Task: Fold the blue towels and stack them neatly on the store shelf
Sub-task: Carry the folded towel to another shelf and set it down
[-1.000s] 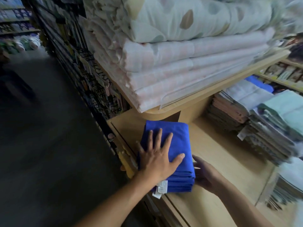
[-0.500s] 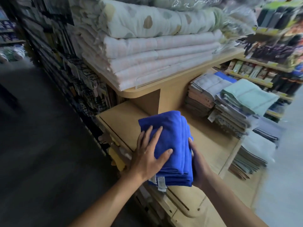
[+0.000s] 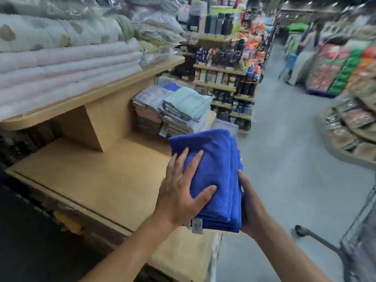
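Lifting the blue towels (image 3: 213,176) off the shelf (image 3: 91,180) undoes the stacking. Left hand (image 3: 181,200) presses flat on top; right hand (image 3: 250,208) grip apparently cups them.

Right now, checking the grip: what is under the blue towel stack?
The right hand cups the blue towel stack from the right, its fingers hidden beneath; the left hand lies on top. The underside is covered.

Royal blue standing out against pale wood
The blue towels (image 3: 213,169) are showing solid royal blue, the shelf (image 3: 91,180) is glowing light tan, a folded towel (image 3: 187,100) is showing mint green, and a white quilt (image 3: 50,33) is wearing brown spots.
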The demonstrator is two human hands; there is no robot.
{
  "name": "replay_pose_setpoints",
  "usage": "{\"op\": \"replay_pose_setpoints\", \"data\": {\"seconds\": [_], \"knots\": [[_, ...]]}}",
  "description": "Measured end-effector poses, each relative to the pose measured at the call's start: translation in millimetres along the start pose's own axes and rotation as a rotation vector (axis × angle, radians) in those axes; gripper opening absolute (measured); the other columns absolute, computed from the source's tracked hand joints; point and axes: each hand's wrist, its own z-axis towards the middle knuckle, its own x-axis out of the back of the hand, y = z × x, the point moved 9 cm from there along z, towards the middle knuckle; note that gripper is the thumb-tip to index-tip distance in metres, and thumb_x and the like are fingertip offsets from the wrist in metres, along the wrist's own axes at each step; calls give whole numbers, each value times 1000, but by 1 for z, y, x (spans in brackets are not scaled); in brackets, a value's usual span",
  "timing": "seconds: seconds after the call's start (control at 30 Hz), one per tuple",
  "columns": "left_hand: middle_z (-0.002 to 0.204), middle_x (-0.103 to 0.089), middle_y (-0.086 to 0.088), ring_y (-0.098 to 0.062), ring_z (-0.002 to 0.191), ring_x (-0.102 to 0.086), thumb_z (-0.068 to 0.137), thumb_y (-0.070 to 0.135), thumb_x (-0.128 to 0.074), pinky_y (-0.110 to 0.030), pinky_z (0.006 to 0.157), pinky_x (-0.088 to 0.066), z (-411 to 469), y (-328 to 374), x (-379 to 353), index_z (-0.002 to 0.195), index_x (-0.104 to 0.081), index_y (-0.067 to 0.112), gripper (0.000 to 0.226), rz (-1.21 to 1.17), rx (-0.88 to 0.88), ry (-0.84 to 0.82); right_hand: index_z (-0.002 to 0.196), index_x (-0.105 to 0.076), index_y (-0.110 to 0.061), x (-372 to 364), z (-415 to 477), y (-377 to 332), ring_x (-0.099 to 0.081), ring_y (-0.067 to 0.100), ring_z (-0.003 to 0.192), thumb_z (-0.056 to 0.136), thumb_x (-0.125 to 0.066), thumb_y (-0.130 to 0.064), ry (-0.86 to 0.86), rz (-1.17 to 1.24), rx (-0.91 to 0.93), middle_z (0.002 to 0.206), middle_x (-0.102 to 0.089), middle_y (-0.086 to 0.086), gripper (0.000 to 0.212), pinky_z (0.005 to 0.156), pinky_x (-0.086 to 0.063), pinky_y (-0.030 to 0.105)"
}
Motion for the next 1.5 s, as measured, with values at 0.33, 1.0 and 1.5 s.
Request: {"op": "replay_pose_setpoints", "data": {"seconds": [0.33,1.0,1.5], "knots": [[167,-5,15,-13,155,2,83,80,-38,-48,125,-19,121,144,-219,156,-14,50,82,-107,-31,-107,134,-66,-19,228,0,-169,-58,36,130,88,-69,-62,57,19,48,142,-60,17,63,98,-54,47],[166,-4,19,-8,154,3,85,77,-36,-31,121,-11,446,132,-474,155,-13,49,79,-117,72,-96,141,-60,-21,453,276,-395,-51,38,138,94,-62,-61,36,-5,-74,149,-53,17,61,110,-44,52],[166,-6,16,-16,155,-2,83,82,-32,-49,118,-31,769,28,-566,154,-12,50,80,-14,228,70,136,-64,-18,485,604,-592,-55,35,134,93,-63,-59,-118,-96,-125,145,-57,16,60,105,-50,50]]}}
